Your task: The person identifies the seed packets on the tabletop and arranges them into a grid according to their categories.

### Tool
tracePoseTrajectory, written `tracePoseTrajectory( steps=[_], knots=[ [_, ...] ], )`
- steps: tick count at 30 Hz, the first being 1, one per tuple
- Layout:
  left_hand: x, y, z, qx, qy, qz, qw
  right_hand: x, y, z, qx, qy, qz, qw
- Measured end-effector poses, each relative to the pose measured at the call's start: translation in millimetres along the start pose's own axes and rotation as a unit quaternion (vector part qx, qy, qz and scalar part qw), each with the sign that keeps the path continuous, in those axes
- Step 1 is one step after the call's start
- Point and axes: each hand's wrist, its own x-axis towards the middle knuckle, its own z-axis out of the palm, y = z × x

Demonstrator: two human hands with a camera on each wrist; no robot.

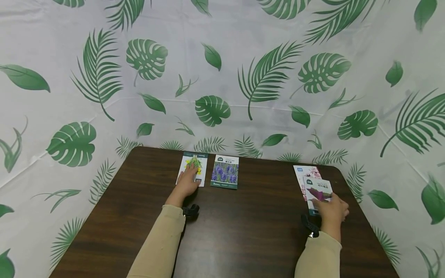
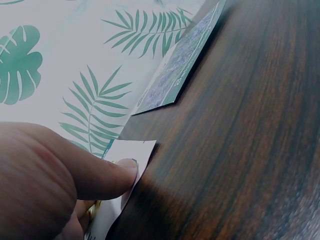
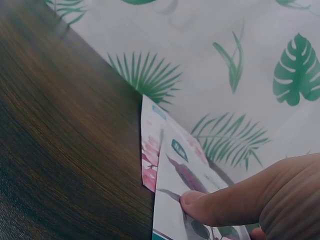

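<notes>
My left hand (image 1: 187,182) rests on a seed packet with yellow flowers (image 1: 203,164), its fingers spread over the print. In the left wrist view the thumb lies on the packet's white face (image 2: 143,150) near the edge. Just right of it lies a packet with purple flower spikes (image 1: 224,172), untouched. On the far right, my right hand (image 1: 334,210) grips a white packet with a dark purple plant (image 1: 318,187) by its right side. Its thumb presses the front in the right wrist view. That packet overlaps a pink-blossom packet (image 1: 301,174), covering its lower part.
The dark wood table (image 1: 240,231) runs back to a white cloth with green leaf prints (image 1: 180,127). Cloth also hangs along both sides. Black wrist straps (image 1: 190,211) sit on both wrists.
</notes>
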Motion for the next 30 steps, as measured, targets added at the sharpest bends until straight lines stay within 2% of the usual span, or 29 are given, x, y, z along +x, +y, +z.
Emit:
tracePoseTrajectory(
  steps=[8,16,19,24,30],
  knots=[
    [-1.5,0.4,-0.4,-0.001,-0.004,-0.001,1.0000,-1.3,-0.5,-0.8,-0.009,0.006,0.010,0.9999],
    [0.1,1.7,0.2,0.000,-0.002,-0.004,1.0000,-3.6,-4.1,0.6,0.041,0.070,0.008,0.9967],
    [0.7,0.3,1.6,0.002,-0.003,-0.005,1.0000,-4.2,-3.9,2.7,0.059,0.091,-0.003,0.9941],
    [0.8,-0.3,1.9,0.003,0.000,-0.003,1.0000,-5.5,-4.6,6.8,0.097,0.125,-0.045,0.9864],
    [0.3,1.0,1.0,0.002,0.003,-0.003,1.0000,-6.1,-8.3,8.5,0.068,0.096,-0.070,0.9905]
  ],
)
